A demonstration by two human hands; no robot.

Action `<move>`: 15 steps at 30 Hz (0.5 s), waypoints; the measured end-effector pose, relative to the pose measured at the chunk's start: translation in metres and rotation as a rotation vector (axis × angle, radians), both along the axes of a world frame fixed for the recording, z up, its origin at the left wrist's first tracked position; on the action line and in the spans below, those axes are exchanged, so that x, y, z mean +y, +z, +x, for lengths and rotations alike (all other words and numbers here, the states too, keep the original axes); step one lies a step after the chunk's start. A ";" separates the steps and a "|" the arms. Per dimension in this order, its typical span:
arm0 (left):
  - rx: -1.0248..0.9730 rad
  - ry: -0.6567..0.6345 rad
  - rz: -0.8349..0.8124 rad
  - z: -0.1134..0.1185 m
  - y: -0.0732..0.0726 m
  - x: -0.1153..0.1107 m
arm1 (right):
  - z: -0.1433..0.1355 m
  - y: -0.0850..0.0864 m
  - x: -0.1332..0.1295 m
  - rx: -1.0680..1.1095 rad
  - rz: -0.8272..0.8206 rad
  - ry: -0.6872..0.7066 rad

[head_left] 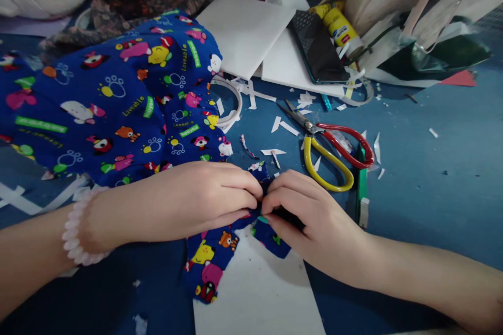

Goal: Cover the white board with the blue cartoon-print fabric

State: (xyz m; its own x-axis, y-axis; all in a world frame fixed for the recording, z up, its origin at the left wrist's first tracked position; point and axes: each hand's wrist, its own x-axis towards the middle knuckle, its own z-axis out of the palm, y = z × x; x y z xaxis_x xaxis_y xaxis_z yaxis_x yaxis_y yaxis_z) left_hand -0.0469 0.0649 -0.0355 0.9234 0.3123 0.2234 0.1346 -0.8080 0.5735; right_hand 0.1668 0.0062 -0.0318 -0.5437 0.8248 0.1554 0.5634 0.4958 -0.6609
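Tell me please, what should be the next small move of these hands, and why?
Perhaps the left hand should let go and smooth the small printed cloth against the white sheet, while the right hand holds on. Both hands' fingers pinch the cloth close together, and its lower left part lies loose across the sheet's left edge.

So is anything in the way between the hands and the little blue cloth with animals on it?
Nothing that I can see. The left hand and right hand already pinch the little blue cloth above the white board. The scissors lie beyond the right hand, not between.
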 end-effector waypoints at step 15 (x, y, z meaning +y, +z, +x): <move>0.007 0.049 -0.105 0.000 -0.002 0.001 | 0.006 0.010 0.006 -0.126 0.144 0.294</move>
